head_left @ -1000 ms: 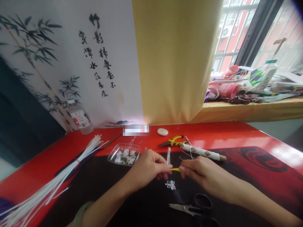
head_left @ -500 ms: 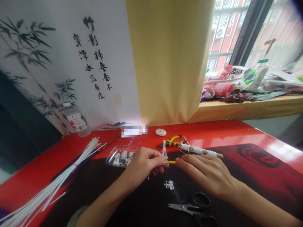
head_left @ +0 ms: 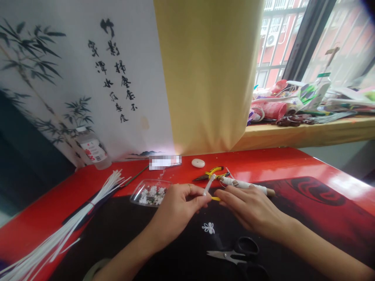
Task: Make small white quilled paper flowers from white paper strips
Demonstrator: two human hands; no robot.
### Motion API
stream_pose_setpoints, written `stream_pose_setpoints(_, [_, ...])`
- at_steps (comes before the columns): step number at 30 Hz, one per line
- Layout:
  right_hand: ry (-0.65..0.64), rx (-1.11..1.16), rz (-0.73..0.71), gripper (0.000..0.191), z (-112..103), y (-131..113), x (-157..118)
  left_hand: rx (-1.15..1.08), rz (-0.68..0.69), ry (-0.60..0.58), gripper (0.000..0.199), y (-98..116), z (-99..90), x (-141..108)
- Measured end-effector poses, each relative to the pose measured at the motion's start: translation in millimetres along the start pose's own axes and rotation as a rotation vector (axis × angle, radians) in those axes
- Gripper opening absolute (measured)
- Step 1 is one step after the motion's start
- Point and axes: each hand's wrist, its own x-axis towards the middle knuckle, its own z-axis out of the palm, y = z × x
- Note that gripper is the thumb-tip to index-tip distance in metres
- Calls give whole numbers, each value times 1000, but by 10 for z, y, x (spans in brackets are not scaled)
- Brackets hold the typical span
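Pinched between the thumb and fingers of my left hand (head_left: 183, 199) is a narrow white strip (head_left: 209, 185), slanting up and to the right. My right hand (head_left: 250, 205) grips a thin yellow tool (head_left: 216, 198); its tip points at the left fingertips, and its kind cannot be made out. Below both hands, a small white looped flower-like piece (head_left: 208, 228) lies on the dark mat (head_left: 140, 242). Nearer to me are black-handled scissors (head_left: 225, 255) with blades parted a little. A clear plastic box (head_left: 133, 198) of small white flower-like pieces sits behind my left wrist.
Yellow-black pliers (head_left: 215, 170) and a tube wound with white thread (head_left: 244, 185) lie beyond my hands. A pale oval object (head_left: 198, 163) rests on the red table (head_left: 281, 164). At left are a bundle of white strips (head_left: 79, 214) and a plastic bottle (head_left: 94, 150).
The white strip has tipped from nearly upright to leaning right. Both hands have shifted slightly, and less of the yellow tool shows between them.
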Motion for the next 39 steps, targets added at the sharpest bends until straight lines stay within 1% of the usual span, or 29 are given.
stream_pose_setpoints(3, [-20, 139, 52, 25, 7, -3, 4, -19, 36, 94, 16, 12, 44, -26])
stream_pose_setpoints(5, [-11, 280, 92, 24, 3, -22, 7, -47, 70, 140, 13, 8, 70, -44])
stream_pose_setpoints(8, [-20, 558, 201, 24, -19, -84, 19, -55, 127, 181, 10, -1, 101, -79])
stream_pose_setpoints(11, [-69, 882, 335, 32, -32, -161, 33, -1, 185, 230, 8, 1, 124, -119])
stream_pose_setpoints(13, [-102, 1092, 392, 33, -27, -203, 39, 28, 214, 264, 7, 8, 131, -138])
stream_pose_setpoints(15, [-126, 1251, 434, 34, -17, -232, 43, 44, 238, 288, 6, 15, 131, -144])
stream_pose_setpoints(18, [-170, 1428, 493, 33, -4, -247, 41, 66, 240, 309, 6, 22, 124, -136])
stream_pose_setpoints(22, [-272, 1719, 545, 31, 12, -212, 16, 91, 261, 314, 5, 22, 124, -132])
stream_pose_setpoints(24, [-352, 1885, 565, 30, 19, -179, 5, 104, 288, 320, 4, 18, 134, -142])
stream_pose_setpoints(26, [-446, 1974, 571, 29, 15, -160, 11, 114, 303, 332, 4, 12, 145, -157])
stream_pose_setpoints(27, [-477, 1963, 579, 29, 9, -164, 21, 117, 303, 338, 4, 10, 149, -162])
stream_pose_setpoints(28, [-472, 1897, 599, 30, 1, -178, 32, 119, 294, 344, 3, 8, 151, -166])
stream_pose_setpoints(29, [-407, 1771, 635, 30, -4, -203, 42, 115, 277, 349, 3, 6, 152, -167])
stream_pose_setpoints(30, [-286, 1580, 668, 29, -5, -237, 48, 103, 253, 357, 6, 4, 150, -166])
stream_pose_setpoints(31, [-128, 1335, 677, 27, 0, -276, 48, 82, 227, 370, 8, 3, 147, -161])
stream_pose_setpoints(32, [52, 1059, 640, 23, 12, -316, 39, 54, 201, 386, 11, 3, 143, -155])
stream_pose_setpoints(33, [180, 798, 540, 18, 31, -350, 22, 21, 180, 401, 12, 3, 137, -147])
stream_pose_setpoints(34, [268, 590, 420, 18, 53, -375, 2, -14, 167, 412, 12, 4, 128, -139])
stream_pose_setpoints(35, [326, 437, 319, 17, 76, -386, -19, -42, 162, 411, 11, 7, 118, -129])
stream_pose_setpoints(36, [355, 331, 244, 17, 95, -384, -37, -60, 163, 391, 9, 12, 104, -120])
stream_pose_setpoints(37, [378, 259, 209, 16, 108, -370, -48, -67, 169, 357, 7, 17, 88, -109])
stream_pose_setpoints(39, [424, 170, 235, 14, 113, -315, -44, -69, 196, 282, 7, 28, 53, -84])
